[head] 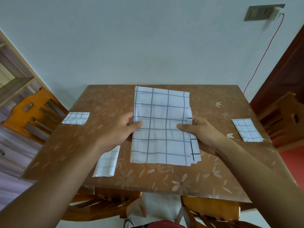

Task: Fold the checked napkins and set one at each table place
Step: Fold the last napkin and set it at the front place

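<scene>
A white napkin with blue checks (162,112), folded into a long strip, lies lengthwise in the middle of the brown flowered table (189,175). My left hand (120,130) pinches its left edge at mid-length, thumb on top. My right hand (199,132) pinches the right edge opposite. A small folded napkin (76,118) lies at the left table edge. Another folded napkin (247,130) lies at the right edge. A third folded napkin (107,162) lies near the front left, partly under my left wrist.
Orange wooden chairs stand at the left (32,112), at the right (283,119) and at the near side (210,209). The table's far edge meets a pale wall. A red cable (263,55) hangs from a wall switch plate.
</scene>
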